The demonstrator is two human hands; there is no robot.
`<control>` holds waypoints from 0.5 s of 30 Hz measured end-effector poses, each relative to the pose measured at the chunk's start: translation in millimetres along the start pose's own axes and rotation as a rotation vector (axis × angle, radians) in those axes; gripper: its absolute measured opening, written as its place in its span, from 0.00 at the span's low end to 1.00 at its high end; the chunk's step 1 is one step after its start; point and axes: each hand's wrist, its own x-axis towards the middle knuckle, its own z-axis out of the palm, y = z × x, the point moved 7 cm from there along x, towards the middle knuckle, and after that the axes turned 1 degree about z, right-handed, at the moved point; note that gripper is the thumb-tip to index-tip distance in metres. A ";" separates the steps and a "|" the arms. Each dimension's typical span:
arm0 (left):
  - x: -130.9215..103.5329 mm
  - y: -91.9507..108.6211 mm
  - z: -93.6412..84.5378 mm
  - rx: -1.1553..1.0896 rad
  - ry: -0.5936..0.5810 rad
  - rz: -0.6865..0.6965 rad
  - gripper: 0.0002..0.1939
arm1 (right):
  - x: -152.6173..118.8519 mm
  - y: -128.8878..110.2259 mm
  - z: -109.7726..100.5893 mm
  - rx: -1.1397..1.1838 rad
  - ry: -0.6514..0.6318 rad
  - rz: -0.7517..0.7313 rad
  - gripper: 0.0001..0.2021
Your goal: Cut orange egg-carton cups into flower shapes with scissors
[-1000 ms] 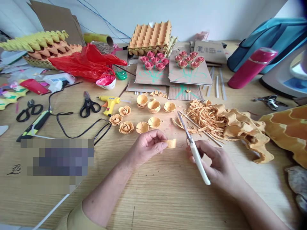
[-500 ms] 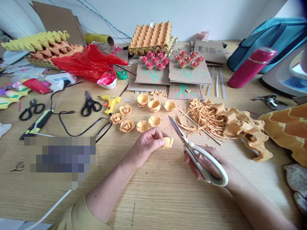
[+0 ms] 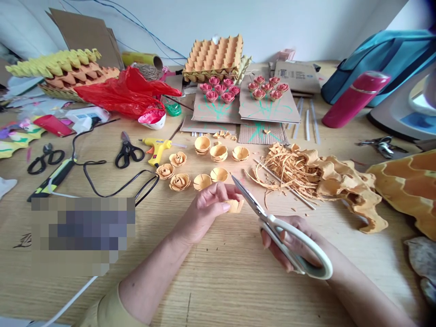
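Between the thumb and fingers of my left hand (image 3: 207, 206) is a small orange egg-carton cup (image 3: 235, 206) with cut edges. My right hand (image 3: 289, 243) is wrapped round the white handles of a pair of scissors (image 3: 269, 219). Their blades look closed and point up and left, with the tips close above the cup. Just beyond my left hand lie two slit cups, one of them a shallow cup (image 3: 219, 175). Further off are small stacks of cups (image 3: 218, 153). Several rolled carton roses (image 3: 179, 182) lie to the left.
Orange trimmings (image 3: 289, 170) and a torn egg carton (image 3: 354, 181) lie at right. A yellow glue gun (image 3: 157, 151) and black scissors (image 3: 128, 152) are at left, near a looping black cord (image 3: 102, 193). Cardboard sheets with pink flowers (image 3: 269, 109) stand behind, beside a pink flask (image 3: 356, 100).
The scissors have moved left, so the blade tips are closer to the cup and my left hand. The cup has turned slightly in my left fingers.
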 end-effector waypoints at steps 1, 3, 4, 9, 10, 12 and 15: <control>-0.7 -0.9 1.9 -0.028 -0.037 -0.012 0.09 | 0.0 3.1 1.8 0.040 -0.037 0.014 0.28; -1.9 -3.0 4.8 -0.078 -0.083 -0.047 0.09 | 0.6 10.3 2.9 0.096 -0.072 0.048 0.29; -2.3 -4.1 5.7 -0.091 -0.091 -0.065 0.09 | 1.3 13.1 1.6 0.114 -0.063 0.055 0.29; -1.7 -7.0 4.9 -0.001 -0.046 -0.113 0.10 | 3.0 6.4 -21.8 0.059 0.224 -0.102 0.24; -1.4 -5.8 4.4 0.038 -0.032 -0.102 0.10 | 2.0 3.2 -25.9 0.013 0.285 -0.121 0.23; -1.1 -2.7 4.7 0.125 -0.018 -0.073 0.10 | -0.2 -4.0 -29.7 -0.070 0.362 -0.153 0.22; -1.8 -4.8 7.8 0.233 -0.032 -0.100 0.11 | -2.6 -11.6 -29.6 -0.179 0.424 -0.194 0.20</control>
